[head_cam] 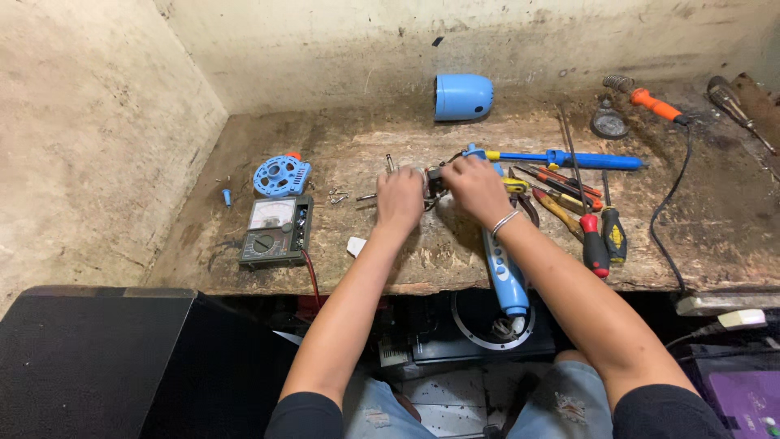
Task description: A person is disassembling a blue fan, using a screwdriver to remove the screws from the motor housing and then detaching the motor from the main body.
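Bench inventory, as we find it.

Item: small dark motor-like assembly (433, 182), mid-bench, held between both hands. Our left hand (400, 199) is curled over its left end, fingers closed on it; our right hand (475, 187) is closed over its right end. What the fingertips do underneath, we cannot tell.

Item: blue appliance handle (504, 272), lying toward the bench's near edge beneath our right forearm, its cord hanging over.

Item: blue cylindrical housing (463, 97), set well apart by the back wall. Blue slotted round cover (281, 176), left. Loose screws (338, 196) just left of our left hand.

Item: analogue multimeter (276, 232), near left. Screwdrivers and pliers (581, 213), right. Orange-handled soldering iron (656, 106), far right.

Progress, by our judgement: the appliance lies stripped down, casings and screws off; the inner assembly is in hand; reassembly is wholly left.
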